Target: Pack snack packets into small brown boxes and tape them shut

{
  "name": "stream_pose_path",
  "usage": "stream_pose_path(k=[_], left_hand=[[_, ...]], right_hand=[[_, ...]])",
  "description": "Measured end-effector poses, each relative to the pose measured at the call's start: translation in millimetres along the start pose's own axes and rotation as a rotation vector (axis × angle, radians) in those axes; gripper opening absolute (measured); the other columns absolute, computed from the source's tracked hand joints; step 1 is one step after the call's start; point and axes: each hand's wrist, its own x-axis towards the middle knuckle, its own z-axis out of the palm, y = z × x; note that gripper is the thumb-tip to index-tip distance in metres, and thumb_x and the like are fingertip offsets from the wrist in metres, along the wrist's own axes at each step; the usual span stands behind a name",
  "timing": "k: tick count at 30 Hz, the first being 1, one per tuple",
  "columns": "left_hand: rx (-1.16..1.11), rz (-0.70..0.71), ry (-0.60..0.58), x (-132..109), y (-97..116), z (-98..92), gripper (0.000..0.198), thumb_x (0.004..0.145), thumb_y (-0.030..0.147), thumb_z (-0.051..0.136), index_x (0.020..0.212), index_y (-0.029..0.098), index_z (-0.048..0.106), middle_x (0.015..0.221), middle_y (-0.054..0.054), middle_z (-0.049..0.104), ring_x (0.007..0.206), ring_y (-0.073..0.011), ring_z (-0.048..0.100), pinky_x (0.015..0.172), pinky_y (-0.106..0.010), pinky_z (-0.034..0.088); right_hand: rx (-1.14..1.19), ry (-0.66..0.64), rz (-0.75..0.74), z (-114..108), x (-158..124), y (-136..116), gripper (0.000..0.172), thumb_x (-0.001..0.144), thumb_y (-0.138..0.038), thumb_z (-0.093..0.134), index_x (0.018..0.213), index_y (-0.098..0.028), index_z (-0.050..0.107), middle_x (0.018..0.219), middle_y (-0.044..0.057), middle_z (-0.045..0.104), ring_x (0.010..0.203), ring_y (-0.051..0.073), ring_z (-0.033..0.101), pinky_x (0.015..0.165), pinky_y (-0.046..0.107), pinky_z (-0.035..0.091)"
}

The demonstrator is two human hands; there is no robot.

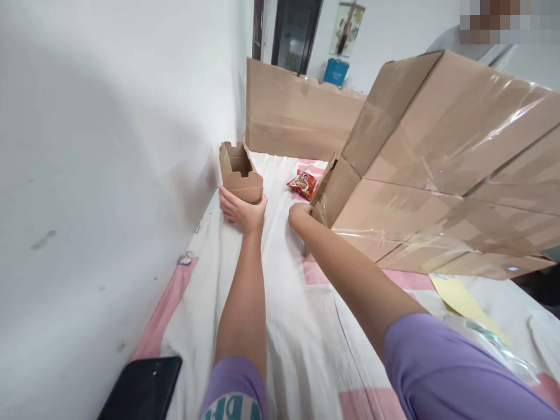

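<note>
- The left hand [241, 211] reaches forward near the centre of the frame and grips the lower part of a small brown paper box [240, 172], fingers wrapped round its base from below and the side.
- The small brown paper box stands upright with its top flaps open, just left of centre in the upper half of the frame, close to the white wall [109, 175] that fills the left side.
- The right hand [300, 213] lies just right of centre, its fingers at the lower corner flap of a large cardboard carton [437, 175]; the fingers are partly hidden behind that flap, so whether they are clenched on it or merely touching cannot be told.
- The large cardboard carton, wrapped with clear tape, takes up the right and upper right of the frame and lies tilted on the bed [284, 326].
- The bed is covered with a white sheet bearing pink bands, and both arms stretch over it from the bottom of the frame; purple sleeves [446, 373] show at the lower edge.
- A red snack packet [303, 183] lies on the sheet between the small box and the carton, apart from both hands.
- A flat sheet of cardboard [289, 114] stands against the far end of the bed, top centre.
- A black phone [142, 388] lies at the lower left, by the wall.
- A yellow paper [464, 300] lies on the sheet at the lower right, under the carton's edge.
</note>
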Motion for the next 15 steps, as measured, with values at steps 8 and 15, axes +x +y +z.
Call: stream_pose_path(k=[8, 15], left_hand=[[-0.006, 0.080, -0.164, 38, 9, -42.6, 0.136, 0.058, 0.032, 0.091, 0.161, 0.014, 0.005, 0.164, -0.026, 0.021, 0.153, -0.0426, 0.020, 0.125, -0.062, 0.022], [-0.139, 0.072, -0.234, 14, -11, -132.0, 0.078, 0.089, 0.039, 0.071, 0.155, 0.025, 0.033, 0.163, -0.015, 0.033, 0.145, -0.0371, 0.040, 0.117, -0.064, 0.037]], right_hand=[[-0.155, -0.039, -0.602, 17, -61, -45, 0.030, 0.102, -0.012, 0.047, 0.127, -0.019, 0.062, 0.142, 0.014, 0.056, 0.125, 0.031, 0.056, 0.097, 0.054, 0.053], [-0.069, 0.120, -1.236, 26, -186, -6, 0.040, 0.097, -0.006, 0.044, 0.131, -0.023, 0.055, 0.138, 0.013, 0.054, 0.118, 0.031, 0.051, 0.093, 0.052, 0.050]])
